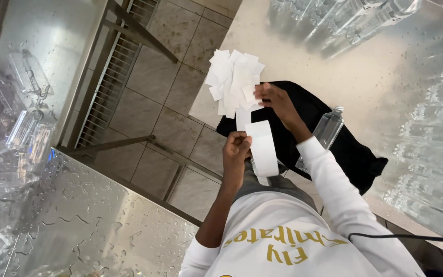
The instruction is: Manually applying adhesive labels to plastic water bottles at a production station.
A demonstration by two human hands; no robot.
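Head view: the left hand (235, 149) grips a label roll (263, 149), the right hand (278, 101) pinches one label onto the pile (234, 84) at the worktop (385, 77) corner, much roll left.

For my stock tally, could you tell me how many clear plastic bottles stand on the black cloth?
1: the clear plastic bottle stands on the black cloth, beside the right hand's sleeve.

Black cloth (334, 143) lies on the worktop (385, 87) under and beside the right hand, a clear plastic bottle (326, 131) resting on it. Rows of clear bottles (431, 154) beyond. Wet steel table (93, 220) left of the left hand; tiled floor (180, 92) between.
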